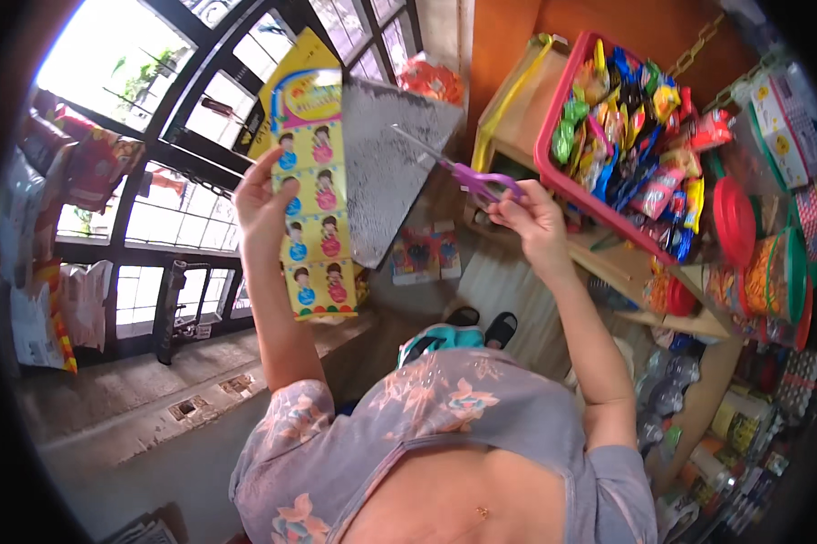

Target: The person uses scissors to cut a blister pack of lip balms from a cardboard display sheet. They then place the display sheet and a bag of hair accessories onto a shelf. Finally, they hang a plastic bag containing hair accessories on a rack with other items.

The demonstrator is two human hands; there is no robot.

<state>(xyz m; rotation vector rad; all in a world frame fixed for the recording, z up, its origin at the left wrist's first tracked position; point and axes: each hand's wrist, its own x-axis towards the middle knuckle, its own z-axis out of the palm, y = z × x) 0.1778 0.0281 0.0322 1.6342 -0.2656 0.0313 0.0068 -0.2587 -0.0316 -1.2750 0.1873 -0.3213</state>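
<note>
My left hand (265, 195) is closed on the left edge of a long yellow strip of joined sachets (322, 231), its thumb lying over the front. The strip hangs upright, with rows of small cartoon figures in blue and pink and a pointed yellow top. To the right, my right hand (528, 218) grips the handles of a pair of purple scissors (481, 179). Their blades look slightly apart and point up and left, toward the strip but away from it. Part of the strip's left edge is hidden behind my left fingers.
A pink basket (546, 150) full of colourful snack packets stands on a wooden shelf at the right. Lidded jars (757, 276) sit beyond it. Behind the strip leans a grey board (386, 163). A barred window (191, 136) with hanging packets (87, 172) is at the left.
</note>
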